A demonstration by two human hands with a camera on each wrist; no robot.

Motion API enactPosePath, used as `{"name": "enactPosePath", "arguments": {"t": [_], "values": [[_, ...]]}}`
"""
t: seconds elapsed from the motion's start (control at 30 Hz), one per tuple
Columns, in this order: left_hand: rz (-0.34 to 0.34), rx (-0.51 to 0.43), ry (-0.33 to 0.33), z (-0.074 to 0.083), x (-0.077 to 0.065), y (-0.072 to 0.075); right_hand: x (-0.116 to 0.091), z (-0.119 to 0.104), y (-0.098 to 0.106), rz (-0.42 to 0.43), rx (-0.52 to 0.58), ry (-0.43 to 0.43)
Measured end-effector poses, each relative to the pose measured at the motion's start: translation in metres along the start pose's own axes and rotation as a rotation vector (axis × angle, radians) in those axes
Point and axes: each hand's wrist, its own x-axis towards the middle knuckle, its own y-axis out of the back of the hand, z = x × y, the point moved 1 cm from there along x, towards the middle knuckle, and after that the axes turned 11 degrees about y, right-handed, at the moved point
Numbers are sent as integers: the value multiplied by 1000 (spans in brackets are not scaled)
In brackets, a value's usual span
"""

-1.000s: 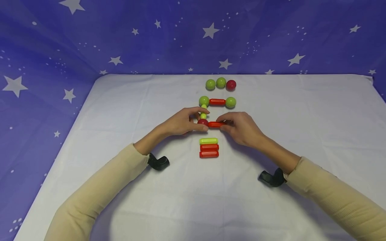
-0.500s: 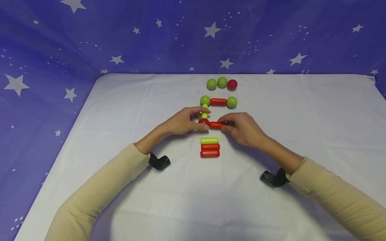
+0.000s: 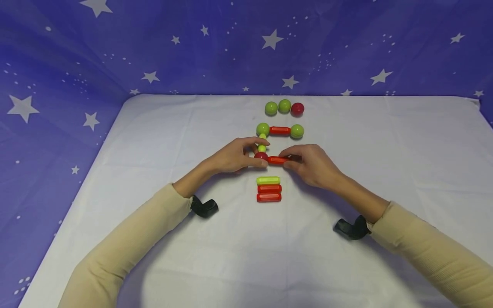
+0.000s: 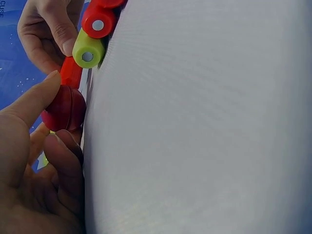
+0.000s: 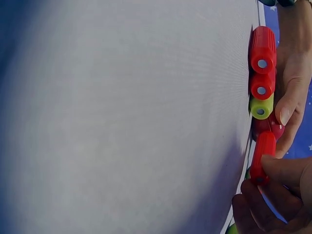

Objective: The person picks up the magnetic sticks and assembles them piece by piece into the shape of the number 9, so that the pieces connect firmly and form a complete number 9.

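In the head view my left hand (image 3: 235,156) holds a dark red ball (image 3: 260,156) between thumb and fingers. My right hand (image 3: 311,164) pinches the right end of a red rod (image 3: 275,160). The rod's left end meets the ball, as the left wrist view also shows with the ball (image 4: 61,109) and the rod (image 4: 72,72). Behind the red ball a yellow-green rod (image 3: 262,148) runs back to a green ball (image 3: 262,129). From that ball another red rod (image 3: 280,130) reaches right to a second green ball (image 3: 297,131).
In front of the hands lie a loose yellow-green rod (image 3: 268,180) and two red rods (image 3: 269,197), side by side. Two green balls (image 3: 284,106) and a dark red ball (image 3: 298,109) line up near the back of the white-covered table (image 3: 185,128). A starry blue cloth (image 3: 231,64) hangs behind.
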Motion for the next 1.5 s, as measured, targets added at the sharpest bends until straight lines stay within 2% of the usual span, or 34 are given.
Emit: {"name": "enactPosePath", "arguments": {"t": [0.67, 0.77, 0.93, 1.2, 1.37, 1.5], "values": [[5, -2, 6, -4, 0, -1, 1, 2, -1, 14, 13, 20], [9, 3, 0, -3, 0, 0, 3, 4, 4, 41, 0, 31], [4, 0, 6, -2, 0, 0, 11, 12, 15, 139, -22, 34], [-6, -6, 13, -2, 1, -1, 36, 37, 35, 330, -74, -53], [-1, -1, 9, -2, 1, 0, 57, 53, 46, 324, -125, -174], [4, -7, 11, -1, 0, 0, 69, 63, 52, 297, -107, -252]]}}
